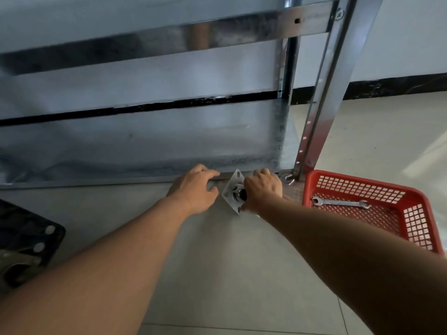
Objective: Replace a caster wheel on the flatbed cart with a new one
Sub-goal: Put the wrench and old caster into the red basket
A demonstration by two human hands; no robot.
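Currently right hand (pixel 263 189) grip wrapped round caster (pixel 235 192) at cart (pixel 145 131) bottom edge, left hand (pixel 196 188) grip loose on edge, wrench (pixel 341 202) in red basket (pixel 416 201)

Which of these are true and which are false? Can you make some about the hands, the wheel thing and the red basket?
1. The right hand grips the caster. True.
2. The wrench lies on the floor. False: it lies inside the red basket.
3. The left hand holds the wrench. False: it holds nothing and rests by the cart's edge.
4. The basket is on the person's right. True.
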